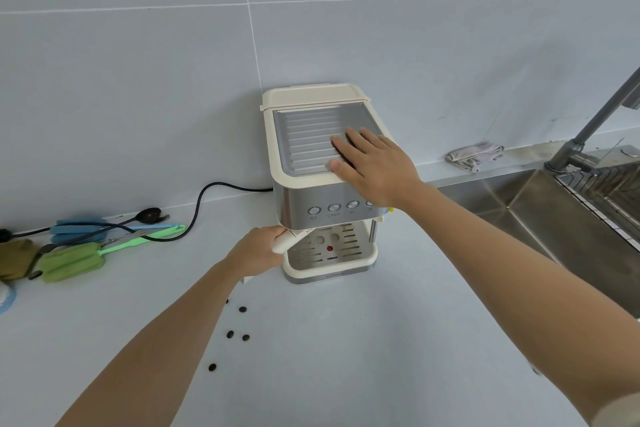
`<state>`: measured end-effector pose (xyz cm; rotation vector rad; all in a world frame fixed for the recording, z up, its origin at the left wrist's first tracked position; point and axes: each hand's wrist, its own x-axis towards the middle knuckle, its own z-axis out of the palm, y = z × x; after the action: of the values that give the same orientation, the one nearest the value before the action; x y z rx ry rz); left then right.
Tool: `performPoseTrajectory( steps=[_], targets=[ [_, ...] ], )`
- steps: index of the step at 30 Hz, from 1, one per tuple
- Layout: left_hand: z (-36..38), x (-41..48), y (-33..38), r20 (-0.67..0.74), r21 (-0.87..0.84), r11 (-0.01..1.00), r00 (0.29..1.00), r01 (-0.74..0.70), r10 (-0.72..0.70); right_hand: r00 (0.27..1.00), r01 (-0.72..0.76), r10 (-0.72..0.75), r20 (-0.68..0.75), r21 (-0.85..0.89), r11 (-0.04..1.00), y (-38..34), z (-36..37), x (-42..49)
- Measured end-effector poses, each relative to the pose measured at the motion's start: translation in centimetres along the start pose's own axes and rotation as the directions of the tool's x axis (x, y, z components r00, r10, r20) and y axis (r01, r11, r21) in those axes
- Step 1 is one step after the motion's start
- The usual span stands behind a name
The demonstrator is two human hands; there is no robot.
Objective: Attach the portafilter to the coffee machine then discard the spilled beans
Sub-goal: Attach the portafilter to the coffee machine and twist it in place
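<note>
A cream and steel coffee machine point(304, 198) stands against the tiled wall. My left hand point(258, 250) is shut on the cream handle of the portafilter point(289, 241), which points out to the left from under the machine's head; its basket end is hidden under the head. My right hand point(372, 163) lies flat, fingers spread, on the machine's ribbed steel top. Several dark coffee beans point(230, 334) lie scattered on the white counter in front of the machine, below my left forearm.
Green and blue bottle brushes point(79, 260), a black spoon point(149, 215) and the machine's black power cord point(199, 204) lie at the left. A steel sink point(540, 215) with a tap point(595, 121) is at the right, and a grey rag point(474, 154) sits behind it.
</note>
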<state>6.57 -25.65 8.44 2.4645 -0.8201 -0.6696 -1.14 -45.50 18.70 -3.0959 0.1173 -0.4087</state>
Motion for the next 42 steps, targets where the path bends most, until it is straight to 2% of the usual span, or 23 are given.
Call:
performPoseTrajectory(
  steps=[7,14,18,22,26,29,34,38,42],
  targets=[
    [-0.7,0.5,0.5,-0.024,-0.055,0.998,0.999,0.033,-0.034,1.000,0.007,-0.007,0.007,-0.009,1.000,0.1,0.0,0.0],
    [-0.8,0.0,0.8,-0.027,-0.030,1.000,1.000,0.005,-0.006,1.000,0.008,-0.008,0.009,-0.012,1.000,0.1,0.1,0.0],
    [0.0,-0.7,1.5,-0.054,-0.026,0.999,0.998,0.042,-0.044,1.000,0.012,-0.012,-0.006,-0.008,1.000,0.0,0.1,0.0],
    [1.5,-1.6,2.5,-0.034,-0.151,0.988,0.998,0.044,-0.050,1.000,0.004,-0.004,-0.002,-0.018,1.000,0.1,0.1,0.0],
    [2.1,-2.4,3.2,0.068,-0.445,0.889,0.994,0.107,-0.086,1.000,0.006,-0.007,-0.002,-0.023,1.000,0.0,0.2,0.0],
    [2.9,-2.9,3.8,0.206,-0.669,0.709,0.972,0.223,-0.111,1.000,-0.001,0.001,0.001,-0.022,1.000,0.1,0.2,0.1],
    [5.0,-2.7,4.4,0.260,-0.807,0.507,0.953,0.302,-0.154,1.000,0.011,-0.011,0.009,-0.007,1.000,-0.3,1.0,0.3],
    [5.6,-2.5,5.1,0.195,-0.815,0.503,0.954,0.287,-0.227,1.000,0.002,-0.002,0.003,0.006,1.000,-0.3,1.2,0.6],
    [6.2,-2.6,5.9,0.129,-0.808,0.527,0.952,0.263,-0.278,0.997,0.009,-0.008,-0.075,0.007,1.000,-0.4,1.2,0.2]
  ],
)
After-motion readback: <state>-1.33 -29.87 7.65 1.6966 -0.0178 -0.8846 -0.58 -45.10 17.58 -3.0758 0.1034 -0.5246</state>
